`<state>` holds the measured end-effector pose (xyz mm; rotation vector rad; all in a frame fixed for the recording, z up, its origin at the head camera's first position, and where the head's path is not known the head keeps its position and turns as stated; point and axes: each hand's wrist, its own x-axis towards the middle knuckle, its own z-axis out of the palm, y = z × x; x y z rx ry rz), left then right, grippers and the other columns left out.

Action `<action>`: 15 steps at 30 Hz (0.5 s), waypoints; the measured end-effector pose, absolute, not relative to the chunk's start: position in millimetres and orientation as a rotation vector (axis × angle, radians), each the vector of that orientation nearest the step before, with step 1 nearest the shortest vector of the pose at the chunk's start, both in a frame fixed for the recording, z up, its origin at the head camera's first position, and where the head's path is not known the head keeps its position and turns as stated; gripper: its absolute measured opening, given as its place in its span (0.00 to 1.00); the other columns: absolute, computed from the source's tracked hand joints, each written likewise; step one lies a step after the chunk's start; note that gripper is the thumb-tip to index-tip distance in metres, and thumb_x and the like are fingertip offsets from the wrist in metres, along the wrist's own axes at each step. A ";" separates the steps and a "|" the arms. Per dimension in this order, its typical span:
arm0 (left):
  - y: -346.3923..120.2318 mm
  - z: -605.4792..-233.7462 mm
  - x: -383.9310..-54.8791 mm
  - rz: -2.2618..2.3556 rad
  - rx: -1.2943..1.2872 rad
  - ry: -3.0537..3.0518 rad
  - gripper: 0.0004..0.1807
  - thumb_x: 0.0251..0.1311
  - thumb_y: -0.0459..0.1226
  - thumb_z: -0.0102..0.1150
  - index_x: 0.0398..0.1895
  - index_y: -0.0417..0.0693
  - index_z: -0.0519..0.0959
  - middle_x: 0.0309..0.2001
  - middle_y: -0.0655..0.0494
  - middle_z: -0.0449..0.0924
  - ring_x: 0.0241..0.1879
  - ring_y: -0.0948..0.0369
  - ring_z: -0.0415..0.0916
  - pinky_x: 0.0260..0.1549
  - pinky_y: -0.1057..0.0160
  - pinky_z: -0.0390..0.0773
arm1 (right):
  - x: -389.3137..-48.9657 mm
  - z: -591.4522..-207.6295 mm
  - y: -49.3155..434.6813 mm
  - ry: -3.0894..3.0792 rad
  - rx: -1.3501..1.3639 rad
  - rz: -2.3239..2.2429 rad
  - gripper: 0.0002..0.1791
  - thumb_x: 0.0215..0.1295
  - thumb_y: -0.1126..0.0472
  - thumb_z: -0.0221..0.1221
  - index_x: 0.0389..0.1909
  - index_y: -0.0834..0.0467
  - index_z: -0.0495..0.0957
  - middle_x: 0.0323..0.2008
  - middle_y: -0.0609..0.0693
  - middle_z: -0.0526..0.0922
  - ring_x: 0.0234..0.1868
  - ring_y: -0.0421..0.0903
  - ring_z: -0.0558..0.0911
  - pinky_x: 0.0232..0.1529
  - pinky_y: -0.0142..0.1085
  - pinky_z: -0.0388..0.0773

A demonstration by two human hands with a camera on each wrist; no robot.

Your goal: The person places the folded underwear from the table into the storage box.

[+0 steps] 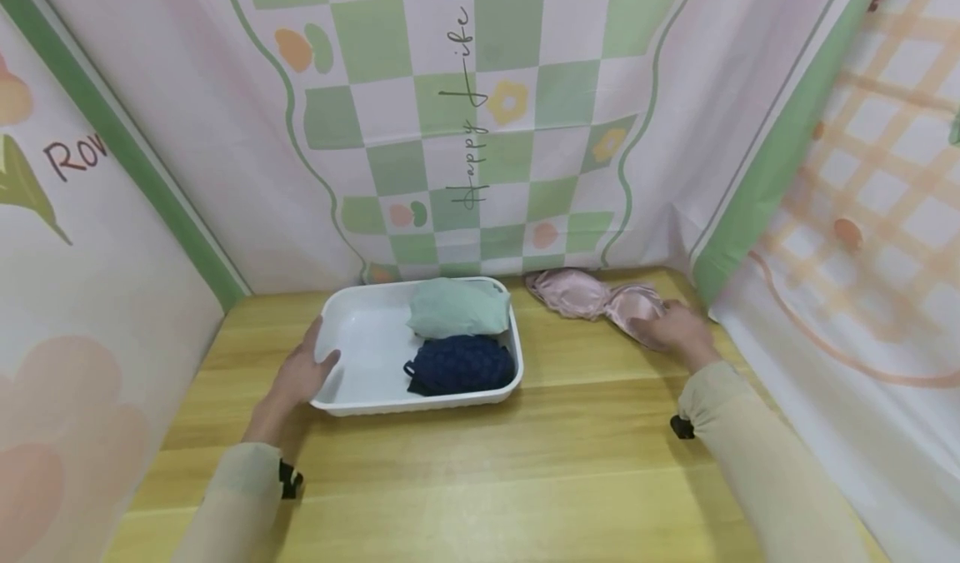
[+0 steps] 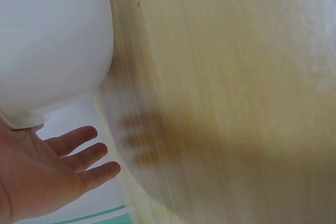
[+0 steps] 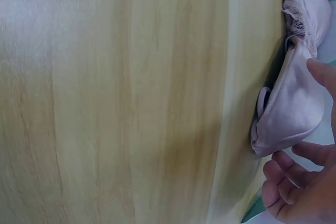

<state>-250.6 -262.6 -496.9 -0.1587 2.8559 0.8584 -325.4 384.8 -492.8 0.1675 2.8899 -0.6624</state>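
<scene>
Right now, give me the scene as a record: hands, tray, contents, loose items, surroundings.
left hand: grips left rim of tray, thumb inside
right hand: pinches right cup of bra
tray: white, on table
contents: green bundle behind navy bundle, both at tray's right end
loose: bra, pink, right of tray
backdrop: green-and-white checks, reads "Happy Life"
</scene>
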 end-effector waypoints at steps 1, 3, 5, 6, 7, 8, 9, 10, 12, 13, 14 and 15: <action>-262.6 -496.6 -250.6 0.854 -0.156 2.857 0.44 0.75 0.53 0.39 0.81 0.51 0.28 0.79 0.33 0.40 0.74 0.31 0.49 0.71 0.33 0.56 | -325.8 -493.9 384.6 2.886 0.164 -0.660 0.63 0.61 0.26 0.54 0.73 0.76 0.50 0.64 0.81 0.64 0.61 0.78 0.68 0.62 0.70 0.66; -262.6 -496.5 -250.7 0.857 -0.159 2.856 0.44 0.75 0.53 0.40 0.81 0.51 0.28 0.79 0.34 0.40 0.75 0.31 0.49 0.72 0.33 0.55 | -326.5 -495.9 383.9 2.882 0.166 -0.646 0.63 0.59 0.26 0.56 0.72 0.77 0.51 0.62 0.81 0.66 0.58 0.77 0.71 0.59 0.68 0.70; -262.5 -496.5 -250.5 0.860 -0.159 2.858 0.44 0.75 0.53 0.40 0.81 0.52 0.28 0.79 0.34 0.39 0.75 0.31 0.49 0.72 0.33 0.55 | -326.7 -497.6 383.3 2.884 0.173 -0.635 0.63 0.58 0.26 0.58 0.71 0.77 0.53 0.60 0.80 0.69 0.57 0.75 0.73 0.56 0.66 0.73; -262.5 -496.6 -250.4 0.861 -0.159 2.859 0.44 0.75 0.54 0.40 0.81 0.52 0.28 0.79 0.34 0.39 0.75 0.31 0.49 0.72 0.33 0.55 | -326.4 -497.9 382.8 2.887 0.176 -0.629 0.62 0.58 0.27 0.58 0.70 0.78 0.55 0.59 0.80 0.70 0.56 0.74 0.73 0.55 0.66 0.74; -262.4 -496.8 -250.2 0.861 -0.157 2.861 0.44 0.75 0.54 0.39 0.81 0.52 0.28 0.79 0.34 0.39 0.75 0.31 0.48 0.72 0.33 0.54 | -326.2 -498.5 382.5 2.890 0.175 -0.616 0.62 0.58 0.27 0.59 0.69 0.78 0.56 0.58 0.80 0.70 0.55 0.74 0.74 0.54 0.65 0.74; -262.4 -497.0 -250.1 0.864 -0.155 2.865 0.44 0.75 0.53 0.40 0.81 0.52 0.28 0.79 0.34 0.40 0.75 0.31 0.49 0.72 0.33 0.54 | -325.9 -498.9 382.2 2.893 0.175 -0.600 0.61 0.58 0.28 0.59 0.69 0.79 0.56 0.57 0.80 0.71 0.55 0.74 0.74 0.54 0.65 0.74; -262.6 -497.4 -250.0 0.866 -0.150 2.868 0.44 0.75 0.53 0.40 0.81 0.52 0.29 0.79 0.34 0.40 0.74 0.31 0.49 0.72 0.33 0.54 | -325.6 -499.1 381.9 2.893 0.174 -0.593 0.60 0.58 0.28 0.59 0.68 0.79 0.57 0.57 0.80 0.71 0.55 0.75 0.74 0.54 0.65 0.74; -262.7 -497.7 -249.9 0.866 -0.147 2.871 0.44 0.75 0.53 0.40 0.81 0.51 0.29 0.79 0.34 0.40 0.74 0.31 0.49 0.72 0.33 0.55 | -325.2 -499.2 381.2 2.895 0.172 -0.579 0.59 0.59 0.29 0.59 0.67 0.79 0.58 0.57 0.80 0.71 0.55 0.75 0.74 0.55 0.65 0.74; -263.0 -498.0 -249.8 0.865 -0.141 2.875 0.44 0.75 0.53 0.40 0.81 0.51 0.29 0.79 0.33 0.41 0.74 0.31 0.50 0.72 0.34 0.55 | -325.0 -499.6 380.1 2.893 0.168 -0.552 0.58 0.60 0.30 0.58 0.67 0.80 0.58 0.57 0.81 0.70 0.55 0.76 0.72 0.55 0.66 0.73; -263.0 -498.0 -249.5 0.861 -0.135 2.878 0.44 0.75 0.53 0.40 0.81 0.50 0.29 0.79 0.33 0.41 0.74 0.31 0.51 0.72 0.33 0.56 | -325.3 -500.1 379.7 2.892 0.170 -0.541 0.57 0.60 0.31 0.58 0.67 0.80 0.58 0.57 0.81 0.69 0.55 0.76 0.72 0.55 0.67 0.73; -263.2 -497.7 -249.4 0.861 -0.131 2.882 0.44 0.75 0.52 0.40 0.81 0.50 0.30 0.79 0.32 0.41 0.74 0.31 0.51 0.72 0.33 0.56 | -325.6 -500.6 379.3 2.891 0.176 -0.537 0.57 0.61 0.31 0.58 0.67 0.79 0.59 0.57 0.81 0.69 0.55 0.76 0.71 0.55 0.67 0.73; -263.2 -497.3 -249.3 0.861 -0.129 2.884 0.44 0.75 0.52 0.40 0.81 0.50 0.30 0.79 0.32 0.42 0.73 0.30 0.51 0.72 0.33 0.56 | -325.8 -500.8 378.7 2.894 0.180 -0.534 0.56 0.61 0.31 0.58 0.66 0.79 0.59 0.57 0.80 0.69 0.55 0.76 0.72 0.55 0.66 0.73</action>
